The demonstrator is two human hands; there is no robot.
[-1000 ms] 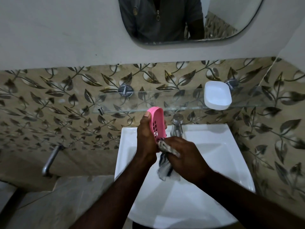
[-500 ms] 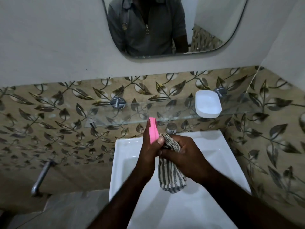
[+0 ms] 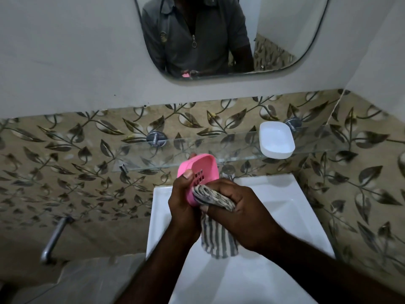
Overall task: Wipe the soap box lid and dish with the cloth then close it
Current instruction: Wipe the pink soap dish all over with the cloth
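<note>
Over the glossy white sink [image 3: 285, 189], below the glass shelf [image 3: 175, 150] where the smooth white lid [image 3: 276, 140] lies, the left hand [image 3: 184, 207] has its grip round the slotted pink plastic dish [image 3: 201, 170]. The right hand [image 3: 238, 207] clutches the bunched striped cloth [image 3: 219, 242] against it. The dish-wiping step looks underway; next probably comes reaching for the lid.

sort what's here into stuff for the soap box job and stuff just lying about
In the job: pink slotted piece in left hand; striped cloth in right hand; white piece on glass shelf.
Just there: sink, tap, mirror, wall pipe.
</note>
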